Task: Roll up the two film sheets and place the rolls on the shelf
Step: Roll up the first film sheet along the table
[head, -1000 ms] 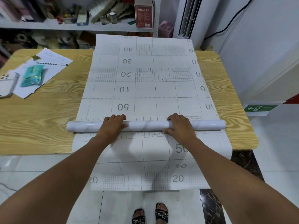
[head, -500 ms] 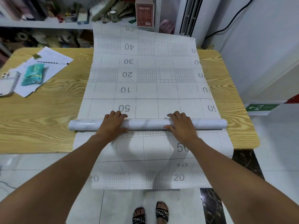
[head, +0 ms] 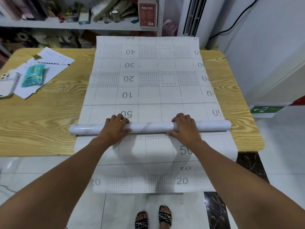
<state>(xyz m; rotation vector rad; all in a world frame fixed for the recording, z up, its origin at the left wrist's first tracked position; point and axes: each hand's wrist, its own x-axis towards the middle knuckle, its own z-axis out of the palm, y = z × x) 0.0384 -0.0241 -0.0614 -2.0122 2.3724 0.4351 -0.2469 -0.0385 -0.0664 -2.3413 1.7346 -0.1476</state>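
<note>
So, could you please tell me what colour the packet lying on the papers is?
The packet is teal; head view.

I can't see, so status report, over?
Left hand, right hand grip glossy white film roll. Gridded white sheet partly rolled. Nothing on sheet ahead.

Left hand: bare left hand (head: 115, 128) lies palm down, fingers curled over the glossy white film roll (head: 151, 127).
Right hand: bare right hand (head: 185, 129) grips alike, thumb on the roll's near side.
Arms: bare left forearm (head: 74, 166) and bare right forearm (head: 231, 164) stretch forward, wrists straight.
</note>
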